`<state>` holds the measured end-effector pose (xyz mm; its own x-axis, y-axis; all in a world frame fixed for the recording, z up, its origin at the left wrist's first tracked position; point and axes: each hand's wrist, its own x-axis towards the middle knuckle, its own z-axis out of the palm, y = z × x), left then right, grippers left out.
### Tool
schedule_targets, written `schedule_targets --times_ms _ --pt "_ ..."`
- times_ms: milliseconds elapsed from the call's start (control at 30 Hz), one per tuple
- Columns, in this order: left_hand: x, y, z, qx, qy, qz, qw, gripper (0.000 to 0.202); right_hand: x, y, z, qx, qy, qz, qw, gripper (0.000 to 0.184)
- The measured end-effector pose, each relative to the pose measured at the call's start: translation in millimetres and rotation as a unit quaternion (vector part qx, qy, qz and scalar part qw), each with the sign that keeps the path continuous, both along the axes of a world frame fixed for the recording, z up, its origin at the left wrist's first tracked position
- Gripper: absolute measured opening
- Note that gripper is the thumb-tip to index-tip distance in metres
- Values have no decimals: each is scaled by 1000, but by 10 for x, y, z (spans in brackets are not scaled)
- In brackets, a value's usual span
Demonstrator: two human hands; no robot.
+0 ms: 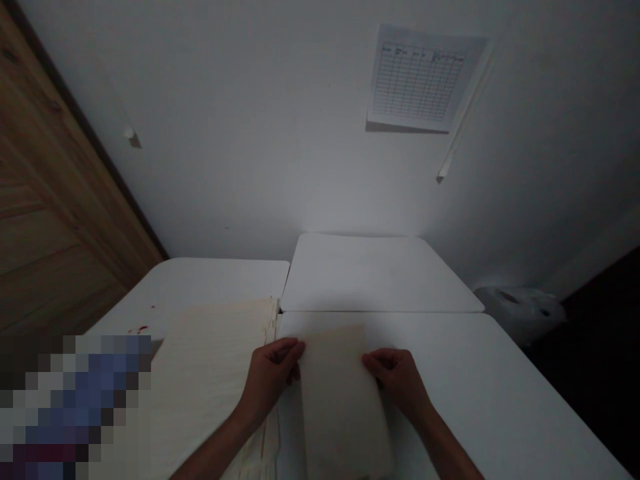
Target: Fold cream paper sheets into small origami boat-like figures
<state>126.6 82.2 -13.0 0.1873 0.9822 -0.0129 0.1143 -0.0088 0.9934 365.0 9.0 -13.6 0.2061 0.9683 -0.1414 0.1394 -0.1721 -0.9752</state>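
Left hand point(270, 369) and right hand point(399, 373) pinch opposite edges of the cream sheet point(340, 400) beside the sheet stack point(205, 380).

Held piece point(340, 400): matt, fairly smooth, paper or thin cloth, can't tell which. Stack point(210, 377): same dull look, faintly rippled face, ragged edges. Worktop point(450, 373): smooth, soft sheen, looks like plastic or laminate. Wall point(250, 133): matt, looks painted. Chart point(420, 80): plain paper, matt. Wood panel point(55, 200): knotty, visible grain. Bag point(525, 310): thin translucent plastic, crinkled, slightly glossy.
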Motion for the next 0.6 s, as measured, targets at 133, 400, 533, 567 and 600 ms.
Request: schedule_targets --times_ms 133,400,533,567,600 --pt "8 -22 35 -1 0 8 1000 35 1 -4 19 7 -9 7 1000 43" --pt "15 -36 65 -13 0 10 1000 36 2 -10 36 13 -8 2 1000 39" --pt "16 -35 63 -16 -4 13 1000 37 -7 -13 44 11 -5 -2 1000 39" --pt "16 -35 60 -16 -5 12 1000 36 -10 -14 49 10 -6 -3 1000 40" --pt "16 -35 59 -17 -6 12 1000 36 -12 -15 52 10 -9 -2 1000 40"
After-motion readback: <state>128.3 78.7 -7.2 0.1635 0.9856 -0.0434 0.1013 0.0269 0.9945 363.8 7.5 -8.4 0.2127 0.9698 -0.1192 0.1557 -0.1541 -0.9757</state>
